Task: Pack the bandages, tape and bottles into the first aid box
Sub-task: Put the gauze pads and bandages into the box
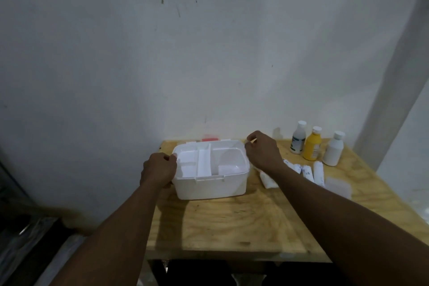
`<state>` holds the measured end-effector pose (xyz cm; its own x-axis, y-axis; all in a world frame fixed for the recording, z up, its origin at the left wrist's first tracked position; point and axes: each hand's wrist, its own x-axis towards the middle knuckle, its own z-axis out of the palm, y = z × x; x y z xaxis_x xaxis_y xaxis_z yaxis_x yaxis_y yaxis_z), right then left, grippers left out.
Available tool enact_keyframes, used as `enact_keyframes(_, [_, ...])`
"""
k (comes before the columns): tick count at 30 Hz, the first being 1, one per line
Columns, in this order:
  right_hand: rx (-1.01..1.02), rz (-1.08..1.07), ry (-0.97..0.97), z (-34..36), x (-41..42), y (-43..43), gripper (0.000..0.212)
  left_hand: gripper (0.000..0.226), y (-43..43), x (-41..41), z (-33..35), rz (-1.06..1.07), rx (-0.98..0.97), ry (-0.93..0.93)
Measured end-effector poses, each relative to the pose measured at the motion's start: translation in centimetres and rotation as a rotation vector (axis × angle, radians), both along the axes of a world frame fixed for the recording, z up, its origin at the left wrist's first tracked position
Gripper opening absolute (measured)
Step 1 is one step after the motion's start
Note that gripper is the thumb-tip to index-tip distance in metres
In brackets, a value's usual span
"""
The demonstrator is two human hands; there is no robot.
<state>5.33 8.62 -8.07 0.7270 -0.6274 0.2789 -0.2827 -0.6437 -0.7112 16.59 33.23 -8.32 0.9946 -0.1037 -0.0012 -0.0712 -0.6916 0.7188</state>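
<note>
head view: first aid box [210, 183] sits between both hands' fingers [170, 158].

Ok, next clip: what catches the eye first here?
The open white box at the table's back left, with both hands on it: left hand on its left side, right hand at its far right corner. To the right stand three bottles, the middle one yellow, with bandage rolls lying in front.

White first aid box [210, 174], open, on a wooden table [232, 223]; left hand [159, 168] grips its left side, right hand [261, 152] its right rim; three bottles [311, 146] and wrapped bandages [308, 172] right of the box
</note>
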Motion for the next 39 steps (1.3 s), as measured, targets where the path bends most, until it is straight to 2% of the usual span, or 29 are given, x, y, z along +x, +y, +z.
enact_keyframes(5, [-0.058, -0.187, 0.034, 1.3, -5.2, -4.4, 0.027, 0.036, -0.2, -0.8, 0.1, -0.013, 0.011, 0.023])
enact_keyframes(8, [-0.041, -0.318, 0.2, 0.8, -8.8, -6.9, 0.03, 0.036, -0.3, -1.3, 0.3, -0.01, 0.004, 0.031])
enact_keyframes(12, [0.083, -0.547, 0.461, -1.2, -12.3, -8.5, 0.057, 0.037, -0.3, -1.7, 0.5, -0.007, 0.009, 0.03])
enact_keyframes(15, [0.155, -0.663, 0.546, -2.6, -13.6, -8.8, 0.073, 0.037, -0.2, -1.9, 0.5, -0.01, 0.05, 0.006])
enact_keyframes(18, [0.229, -0.666, 0.56, -3.5, -13.9, -9.1, 0.082, 0.036, -0.3, -2.1, 0.5, 0.0, 0.029, 0.015])
enact_keyframes(25, [0.296, -0.668, 0.487, -3.2, -13.7, -9.5, 0.084, 0.032, -0.2, -2.3, 0.4, 0.016, 0.004, 0.019])
enact_keyframes(27, [0.247, -0.679, 0.467, -3.1, -13.6, -9.2, 0.077, 0.031, -0.1, -2.3, 0.4, 0.023, -0.002, 0.023])
enact_keyframes(29, [0.164, -0.665, 0.415, -2.7, -13.5, -8.9, 0.061, 0.032, -0.2, -2.3, 0.4, 0.023, 0.006, 0.017])
enact_keyframes(31, [0.119, -0.657, 0.331, -1.6, -13.2, -8.4, 0.05, 0.034, -0.2, -2.2, 0.4, 0.023, 0.011, 0.012])
enact_keyframes(34, [0.044, -0.639, 0.149, 1.4, -12.0, -6.9, 0.049, 0.036, -0.3, -2.2, 0.4, 0.019, 0.004, 0.003])
enact_keyframes(37, [-0.097, -0.449, -0.105, 4.9, -9.5, -4.6, 0.047, 0.031, -0.3, -2.4, 0.5, 0.01, 0.01, -0.013])
enact_keyframes(39, [-0.123, -0.284, -0.237, 7.1, -7.3, -2.4, 0.047, 0.028, -0.3, -2.4, 0.5, 0.01, 0.008, -0.016])
